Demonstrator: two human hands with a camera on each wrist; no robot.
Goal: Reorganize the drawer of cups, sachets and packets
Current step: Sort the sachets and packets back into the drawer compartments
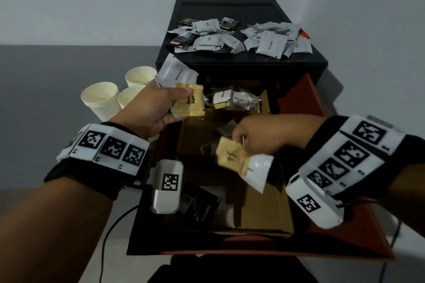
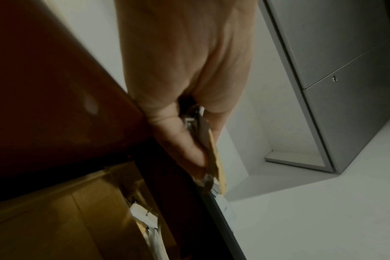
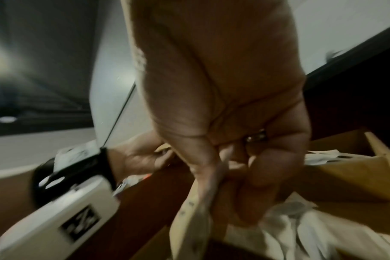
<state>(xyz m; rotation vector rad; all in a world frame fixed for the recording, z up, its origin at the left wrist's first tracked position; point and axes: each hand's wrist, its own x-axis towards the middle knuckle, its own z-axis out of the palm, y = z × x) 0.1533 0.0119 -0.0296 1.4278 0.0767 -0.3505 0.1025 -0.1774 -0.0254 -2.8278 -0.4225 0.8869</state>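
My left hand (image 1: 161, 105) pinches a small stack of sachets over the drawer's left edge: a tan brown sugar sachet (image 1: 189, 103) on top and a white cream packet (image 1: 177, 72) behind it. In the left wrist view the left hand (image 2: 196, 140) holds the stack edge-on between thumb and fingers. My right hand (image 1: 255, 136) grips another tan sachet (image 1: 232, 157) and a white sachet (image 1: 261, 171) above the open drawer (image 1: 299, 103). The right wrist view is blurred; the right hand (image 3: 229, 176) grips the tan sachet (image 3: 189, 219). White sugar sachets (image 1: 236, 99) lie at the drawer's back.
Three white paper cups (image 1: 101, 99) stand on the floor left of the cabinet. The black cabinet top (image 1: 230, 10) carries several white cream packets (image 1: 271, 43) and dark coffee sachets (image 1: 181, 41). Cardboard dividers (image 1: 264, 204) line the drawer; a black packet (image 1: 202, 207) lies near its front.
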